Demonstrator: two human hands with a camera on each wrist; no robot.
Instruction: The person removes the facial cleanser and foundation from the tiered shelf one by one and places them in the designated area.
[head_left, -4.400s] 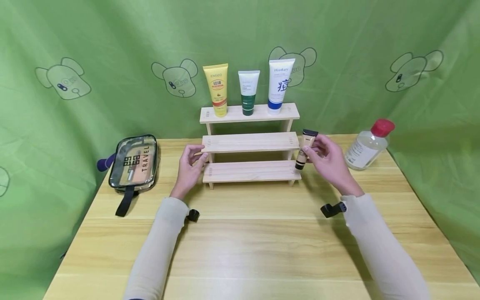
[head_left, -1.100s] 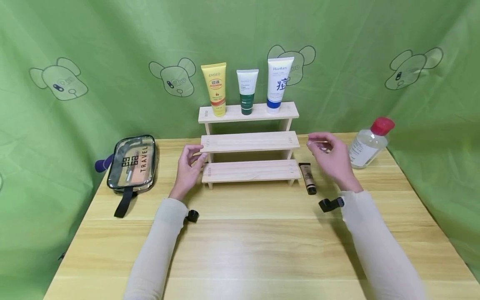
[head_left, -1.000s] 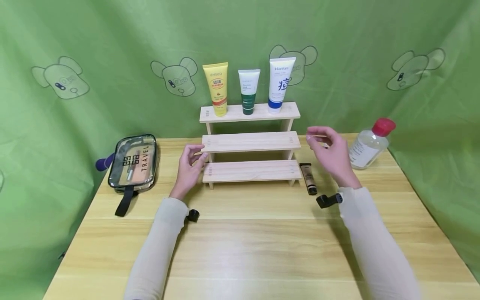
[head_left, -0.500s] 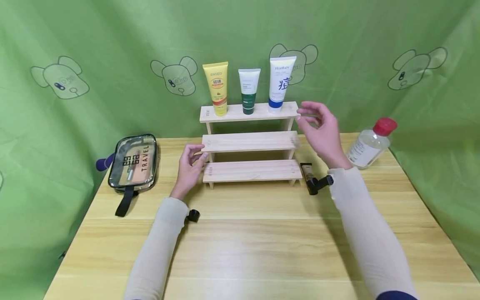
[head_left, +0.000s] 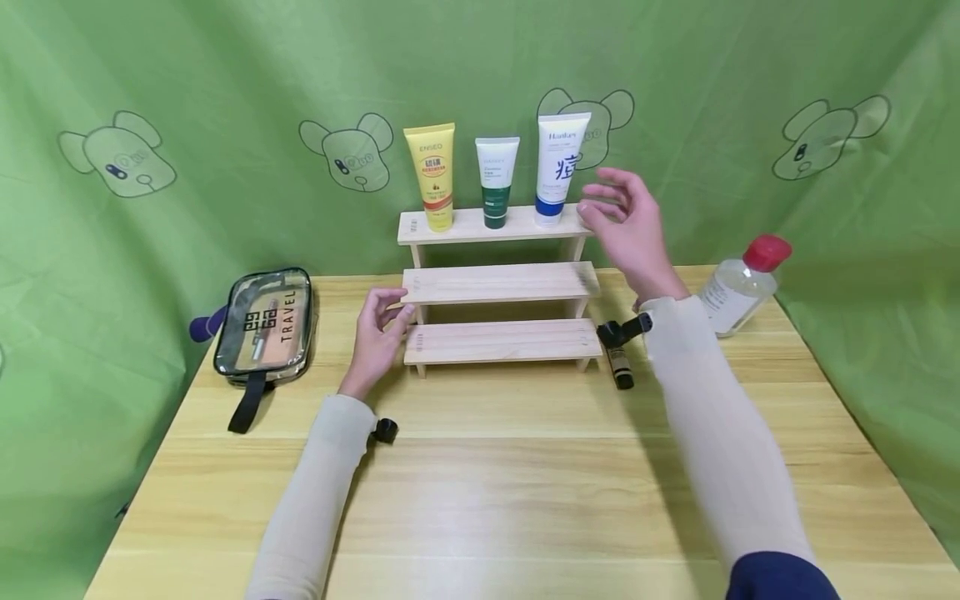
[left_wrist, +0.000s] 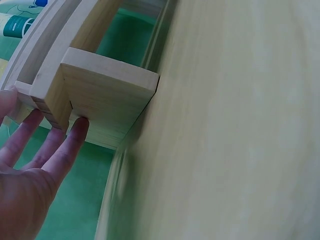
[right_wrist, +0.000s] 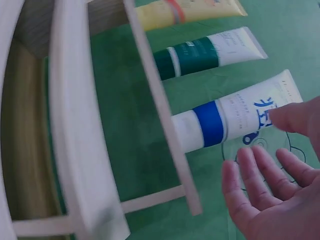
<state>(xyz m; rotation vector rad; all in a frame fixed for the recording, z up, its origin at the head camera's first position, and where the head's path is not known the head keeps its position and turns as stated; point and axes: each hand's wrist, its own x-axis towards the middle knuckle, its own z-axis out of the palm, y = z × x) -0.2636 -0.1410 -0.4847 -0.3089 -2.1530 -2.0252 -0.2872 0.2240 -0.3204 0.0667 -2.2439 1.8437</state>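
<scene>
My right hand (head_left: 628,225) is raised beside the right end of the stand's top tier, fingers loosely bent and holding nothing. Just left of it stands a white squeeze tube with a blue band (head_left: 560,162). In the right wrist view, the thumb overlaps that white tube (right_wrist: 210,124); contact cannot be told. The fingertips of my left hand (head_left: 379,337) touch the left end of the three-tier wooden stand (head_left: 495,285), and in the left wrist view its fingers (left_wrist: 67,147) reach the side panel. A green-and-white tube (head_left: 496,183) and a yellow tube (head_left: 432,179) stand upright on the top tier.
A small beige-and-black tube (head_left: 619,371) lies right of the stand, partly hidden by the wrist camera. Behind the right forearm is a clear bottle with a red cap (head_left: 738,287). At far left lies a transparent travel pouch (head_left: 264,327) with a purple item (head_left: 204,327) behind it.
The beige-and-black tube, held by the right hand earlier, now lies on the table. My right hand has moved up and left to the top tier. The left hand stays put.
</scene>
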